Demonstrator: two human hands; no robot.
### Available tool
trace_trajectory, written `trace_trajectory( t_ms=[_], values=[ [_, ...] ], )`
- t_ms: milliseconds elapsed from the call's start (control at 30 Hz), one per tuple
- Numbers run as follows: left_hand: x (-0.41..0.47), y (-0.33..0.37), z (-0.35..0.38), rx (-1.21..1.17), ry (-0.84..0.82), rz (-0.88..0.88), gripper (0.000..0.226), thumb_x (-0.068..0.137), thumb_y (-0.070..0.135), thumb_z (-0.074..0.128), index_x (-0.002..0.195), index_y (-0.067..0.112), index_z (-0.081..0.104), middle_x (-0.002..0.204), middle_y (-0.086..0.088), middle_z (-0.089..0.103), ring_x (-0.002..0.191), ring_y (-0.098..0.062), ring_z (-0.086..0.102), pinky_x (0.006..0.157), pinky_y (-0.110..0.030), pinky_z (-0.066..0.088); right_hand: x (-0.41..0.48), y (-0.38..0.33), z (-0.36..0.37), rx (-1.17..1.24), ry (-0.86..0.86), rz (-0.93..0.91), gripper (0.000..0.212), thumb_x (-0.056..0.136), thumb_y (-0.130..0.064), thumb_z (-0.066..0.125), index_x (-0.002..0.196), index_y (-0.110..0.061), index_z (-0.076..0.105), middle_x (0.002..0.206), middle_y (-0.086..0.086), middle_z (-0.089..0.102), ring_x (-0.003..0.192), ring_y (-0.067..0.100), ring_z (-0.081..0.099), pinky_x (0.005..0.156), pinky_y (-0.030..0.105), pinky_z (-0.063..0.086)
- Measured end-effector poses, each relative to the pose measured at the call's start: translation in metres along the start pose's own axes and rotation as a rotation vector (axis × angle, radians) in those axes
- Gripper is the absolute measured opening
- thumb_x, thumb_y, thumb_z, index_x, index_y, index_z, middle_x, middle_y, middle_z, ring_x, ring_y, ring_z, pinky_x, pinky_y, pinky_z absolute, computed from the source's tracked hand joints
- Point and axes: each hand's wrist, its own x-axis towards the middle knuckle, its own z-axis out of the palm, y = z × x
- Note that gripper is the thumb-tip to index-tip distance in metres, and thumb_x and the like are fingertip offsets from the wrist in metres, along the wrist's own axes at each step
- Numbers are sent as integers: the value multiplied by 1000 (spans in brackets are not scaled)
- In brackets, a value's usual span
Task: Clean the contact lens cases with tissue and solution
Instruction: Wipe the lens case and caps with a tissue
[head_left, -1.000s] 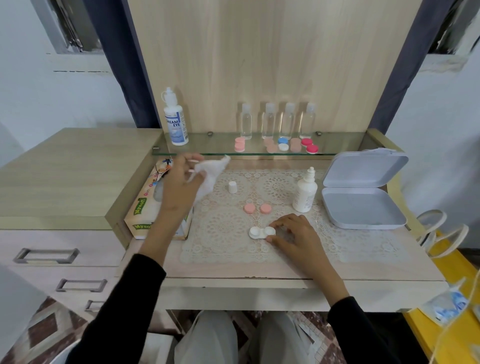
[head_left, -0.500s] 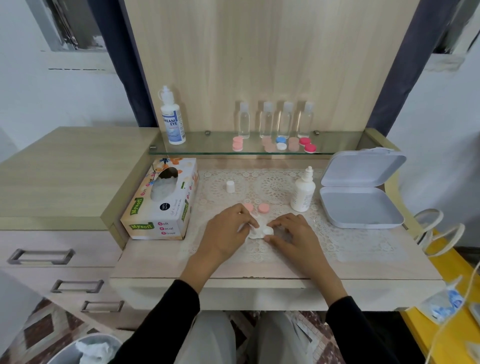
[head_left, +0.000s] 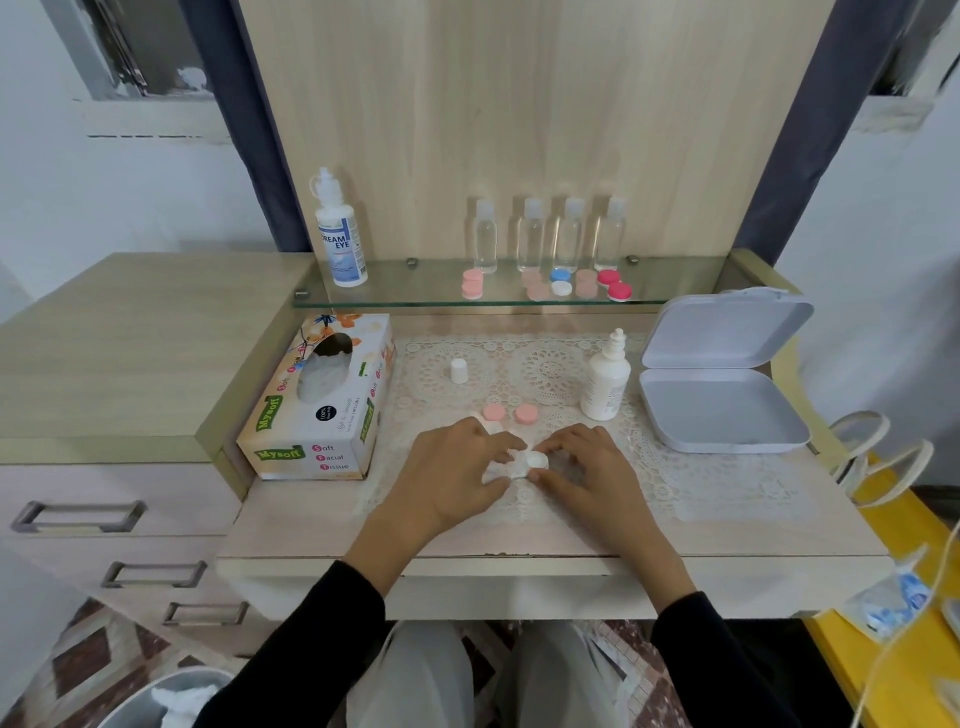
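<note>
Pale wood makes up the surface (head_left: 311, 525), with a white lace mat (head_left: 675, 483) spread over its middle. At the far left of the glass shelf (head_left: 415, 291) stands a labelled solution bottle (head_left: 340, 234). Below it, on the left of the surface, lies a tissue box (head_left: 322, 410) with its oval opening facing up. A small white cap (head_left: 459, 371) stands upright on the mat, to the right of the box.

The left hand (head_left: 452, 473) lies near the middle of the mat, its grip clenched on a crumpled white tissue (head_left: 501, 470) that it presses against the left side of the white contact lens case (head_left: 532, 461). The case rests on the mat between the two hands, partly hidden by the fingers. Just beyond it lie two pink lids (head_left: 509, 414), side by side. The right hand (head_left: 587, 467) touches the case's right end with thumb and fingertips, pinning it; its grip is closed lightly on the case.

Further right stands a white dropper bottle (head_left: 605, 382) without its cap, and beside it an open grey box (head_left: 722, 384), its lid tilted back. On the shelf, four clear bottles (head_left: 550, 234) stand behind several coloured lens cases (head_left: 561, 283).
</note>
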Motion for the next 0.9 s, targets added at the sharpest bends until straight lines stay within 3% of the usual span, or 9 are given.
trace_trajectory(
  t_ms=[133, 333, 600, 733, 900],
  values=[
    [0, 4, 9, 38, 10, 8, 35, 91, 33, 56, 126, 38, 54, 109, 8, 62, 104, -12, 57, 75, -27, 43, 0, -1, 0, -17, 4, -1, 31, 79, -50, 61, 96, -25, 66, 93, -19, 55, 88, 5, 45, 71, 16, 34],
    [3, 8, 12, -75, 47, -32, 28, 83, 14, 63, 107, 29, 58, 97, 9, 63, 94, -9, 58, 65, -24, 38, 0, -1, 1, -24, 0, -4, 28, 79, -46, 64, 97, -25, 66, 93, -17, 56, 88, 6, 45, 72, 18, 35],
    [0, 4, 25, -406, 109, -161, 25, 76, 6, 71, 83, 21, 53, 80, 13, 57, 79, 1, 51, 70, -22, 39, 1, 0, 1, -11, -2, 4, 27, 77, -45, 65, 94, -24, 66, 93, -17, 56, 88, 8, 46, 73, 21, 37],
    [1, 3, 29, -631, 170, -290, 35, 74, 5, 75, 72, 29, 49, 76, 14, 60, 76, 3, 55, 72, -14, 42, 1, 1, 1, -3, 0, 3, 32, 77, -51, 61, 92, -24, 66, 92, -18, 55, 87, 6, 46, 73, 21, 38],
    [1, -1, 29, -778, 306, -390, 24, 80, 5, 71, 73, 23, 58, 78, 11, 64, 75, 8, 57, 69, -6, 40, 1, 0, 0, 5, 4, 9, 26, 77, -47, 65, 91, -26, 65, 92, -18, 56, 88, 5, 46, 74, 23, 39]
  ],
)
